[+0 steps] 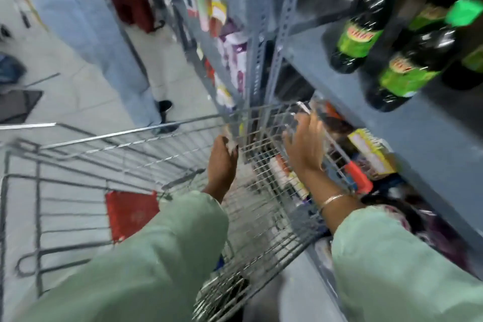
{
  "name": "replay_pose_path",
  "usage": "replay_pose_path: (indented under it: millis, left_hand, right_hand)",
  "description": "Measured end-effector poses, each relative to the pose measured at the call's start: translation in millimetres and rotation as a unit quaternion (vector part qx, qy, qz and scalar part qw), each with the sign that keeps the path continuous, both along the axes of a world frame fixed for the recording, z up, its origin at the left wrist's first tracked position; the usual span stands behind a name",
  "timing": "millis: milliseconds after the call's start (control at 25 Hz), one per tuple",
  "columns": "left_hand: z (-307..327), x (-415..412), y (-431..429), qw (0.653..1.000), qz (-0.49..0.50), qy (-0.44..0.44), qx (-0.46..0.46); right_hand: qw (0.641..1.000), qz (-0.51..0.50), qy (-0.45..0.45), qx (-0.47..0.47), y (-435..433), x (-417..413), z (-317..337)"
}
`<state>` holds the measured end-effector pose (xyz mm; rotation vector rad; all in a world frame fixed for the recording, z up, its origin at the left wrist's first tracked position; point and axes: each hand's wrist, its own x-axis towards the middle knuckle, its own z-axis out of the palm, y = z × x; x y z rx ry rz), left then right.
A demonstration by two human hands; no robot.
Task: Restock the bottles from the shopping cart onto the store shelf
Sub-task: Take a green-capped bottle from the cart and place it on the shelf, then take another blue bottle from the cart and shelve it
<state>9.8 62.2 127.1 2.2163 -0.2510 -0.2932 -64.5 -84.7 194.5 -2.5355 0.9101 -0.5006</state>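
Note:
The frame is motion-blurred. A wire shopping cart (pixel 109 136) stands against the grey metal shelf (pixel 407 133). My left hand (pixel 222 159) curls its fingers around the cart's top wire at the far corner. On the cart's right rim, beside the shelf, my right hand (pixel 305 146) hooks its fingers over the wire. Dark bottles with green labels and green caps (pixel 407 70) stand on the shelf at upper right, one of them (pixel 358 34) further back. I see no bottles in the cart basket; a red panel (pixel 130 214) shows inside it.
Boxes and packets (pixel 371 154) fill the lower shelf behind the cart's mesh. More packaged goods (pixel 235 55) line the shelving further down the aisle. A person in light jeans (pixel 86 29) stands on the tiled floor beyond the cart.

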Motion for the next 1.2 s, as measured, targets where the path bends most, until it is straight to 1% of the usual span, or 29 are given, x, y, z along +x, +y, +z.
replay_pose_path:
  millis: [40,80,120,200,240,280,320,400,440,520,560,720,840,920,1000,1120,1160,1200]
  left_hand:
    - [-24.5,4.5,22.0,0.996,0.035,0.069,0.032]
    - [-48.0,7.5,43.2,0.985,0.066,0.144,0.072]
    - [-72.2,8.2,61.7,0.969,0.083,0.204,0.108]
    - [-110.1,1.0,93.5,0.942,0.073,0.281,0.168]
    - [-130.4,-3.5,106.1,0.938,0.052,0.294,0.177]
    - [-146.5,-8.2,115.1,0.941,0.038,0.293,0.168]
    - [-159.6,-12.5,121.3,0.941,0.045,0.298,0.152]
    - [-177.8,-18.4,130.7,0.945,0.057,0.279,0.159]
    - [-181.9,-16.9,131.6,0.948,0.072,0.264,0.162]
    - [-195.1,-17.4,133.4,0.953,0.081,0.237,0.171]
    - [-200.0,-20.4,132.5,0.955,0.087,0.228,0.171]
    - [-202.8,-33.0,132.3,0.946,0.149,0.235,0.164]
    - [-203.0,-33.5,137.2,0.944,0.150,0.243,0.162]
    - [-204.8,-37.5,141.5,0.947,0.164,0.236,0.144]
    - [-199.4,-42.8,140.2,0.944,0.200,0.235,0.117]
    - [-186.0,-48.7,136.6,0.923,0.271,0.265,0.068]
    - [-180.5,-49.4,135.1,0.908,0.294,0.295,0.041]
    - [-175.4,-48.5,132.8,0.886,0.317,0.338,0.000]
  right_hand:
    - [0.996,0.027,0.074,0.048,15.2,9.9,-27.5]
    - [0.982,0.050,0.157,0.097,32.7,19.6,-60.8]
    - [0.960,0.070,0.232,0.143,49.5,25.5,-93.9]
    - [0.910,0.113,0.333,0.221,84.9,27.5,-151.9]
    - [0.881,0.123,0.371,0.265,102.6,26.3,-177.4]
    - [0.855,0.121,0.399,0.309,118.7,23.4,-198.8]
    - [0.832,0.117,0.421,0.343,133.7,19.0,-220.4]
    - [0.793,0.116,0.458,0.385,159.2,7.0,-249.2]
    - [0.781,0.119,0.469,0.394,169.1,1.0,-258.6]
    - [0.774,0.104,0.464,0.418,187.3,-6.1,-274.2]
    - [0.776,0.088,0.451,0.432,192.2,-8.5,-277.7]
    - [0.793,0.059,0.422,0.435,197.4,-10.7,-284.6]
    - [0.792,0.044,0.408,0.452,195.5,-12.0,-284.2]
    - [0.791,0.049,0.401,0.460,193.2,-13.7,-282.0]
    - [0.783,0.055,0.396,0.477,186.5,-14.3,-277.2]
    - [0.779,0.068,0.397,0.480,169.8,-17.7,-257.8]
    - [0.781,0.069,0.388,0.484,164.7,-18.0,-250.6]
    - [0.784,0.065,0.376,0.490,159.3,-17.0,-243.9]
